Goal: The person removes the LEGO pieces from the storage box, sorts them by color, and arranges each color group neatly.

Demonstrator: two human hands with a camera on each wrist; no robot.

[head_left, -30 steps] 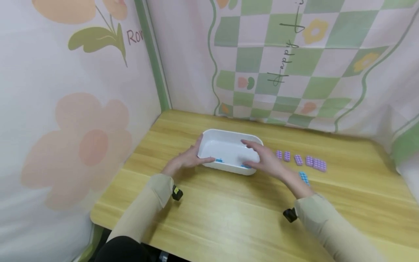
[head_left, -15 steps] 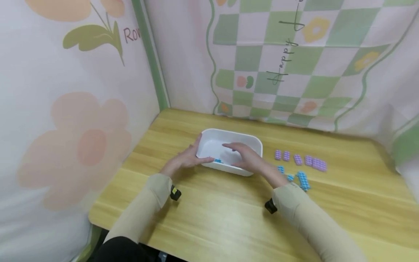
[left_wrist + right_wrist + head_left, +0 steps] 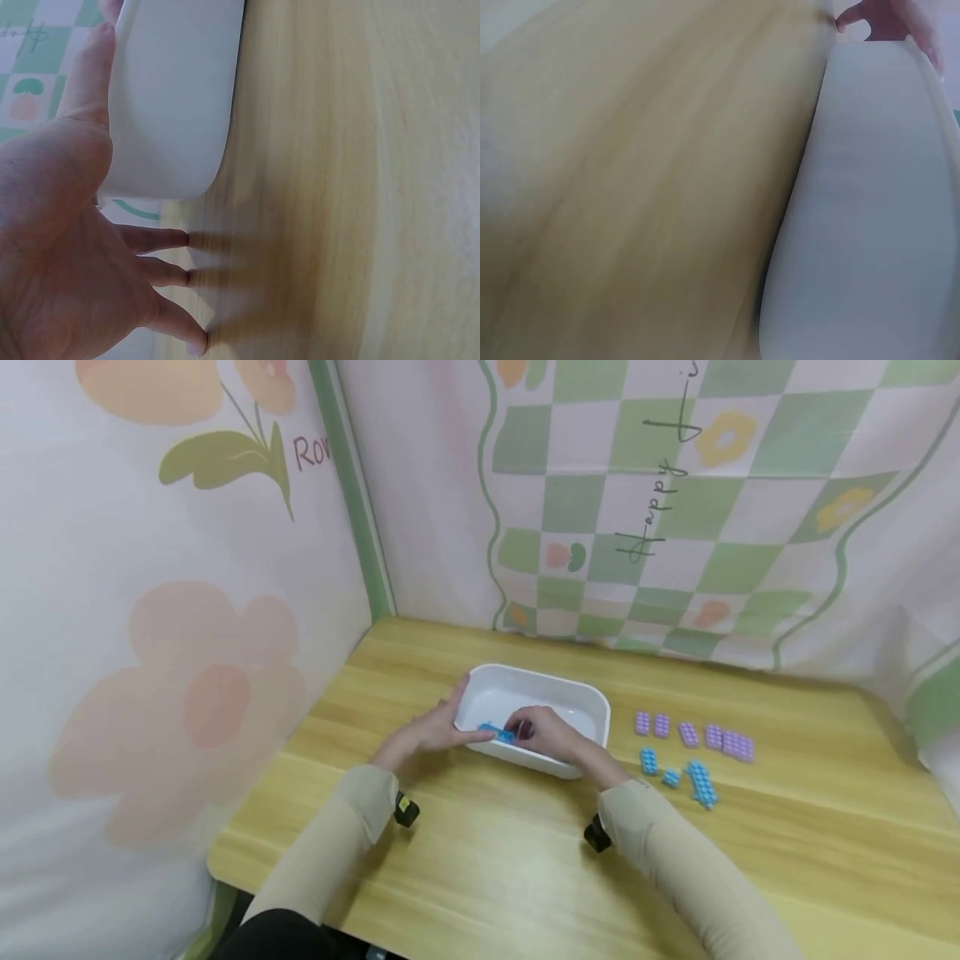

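Note:
A white rectangular box (image 3: 581,697) stands on the table, with light blue studded toy bricks (image 3: 497,732) inside along its near wall. My left hand (image 3: 435,727) is at the box's left end, its thumb over the near rim and index finger along the side. In the left wrist view its other fingers (image 3: 161,271) reach straight and spread down to the table. Inside the box, my right hand (image 3: 551,732) has bent fingers right at the end of the blue bricks; I cannot tell whether they grip one. The right wrist view shows only the box's outer wall (image 3: 870,202) beside the table.
Purple studded bricks (image 3: 688,735) lie in a row on the wooden table (image 3: 487,843), right of the box. Nearer me lie several light blue bricks (image 3: 702,783). A patterned curtain (image 3: 630,510) hangs behind the table, and a flowered one (image 3: 180,710) at the left.
My right hand has moved left and down into the box toward the blue bricks, and its fingers have bent. Blue bricks on the table came into view from behind my right arm. The left hand stays.

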